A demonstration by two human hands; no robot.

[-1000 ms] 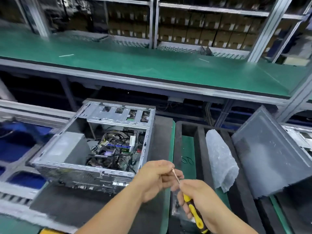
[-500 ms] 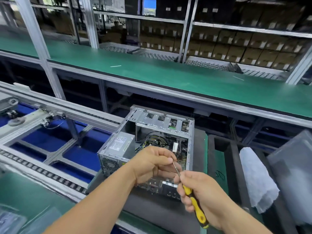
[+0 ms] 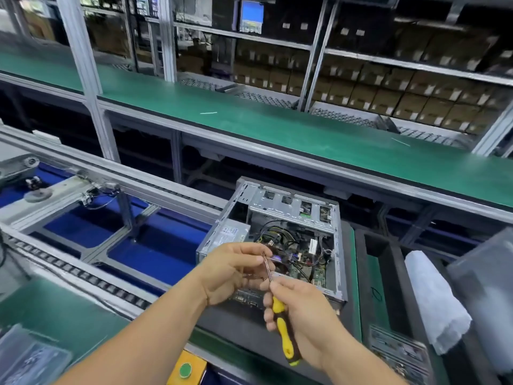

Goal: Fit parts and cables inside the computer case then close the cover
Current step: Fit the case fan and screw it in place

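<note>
Factory assembly line w/ grey metal rails and a long green belt [image 3: 305, 134] running across the back; behind it, shelves of brown cardboard boxes [image 3: 388, 98], blurred.

Computer case [image 3: 277, 234] sits mid-frame on a dark mat, cover off, top side open. It's a boxy grey sheet-metal shell w/ a slotted drive cage at the far end. Inside: a grey power supply [image 3: 230, 234] at the left, black cables [image 3: 280, 232] bundled in the middle, a green circuit board [image 3: 305, 270] toward the right.

Just in front of the case, both hands meet. Right hand [image 3: 302, 315] grips a screwdriver [image 3: 283, 320] w/ a yellow-and-black handle, thin metal shaft angled up-left. Left hand [image 3: 233, 270] has fingers curled, pinching at the shaft's tip; can't tell if a screw is there.

Right of the case: a white foam wrap [image 3: 433, 301] in a black foam tray [image 3: 388, 273], and a blurred grey panel [image 3: 485, 287].

Bottom edge: a yellow box w/ a green button [image 3: 185, 369].
</note>
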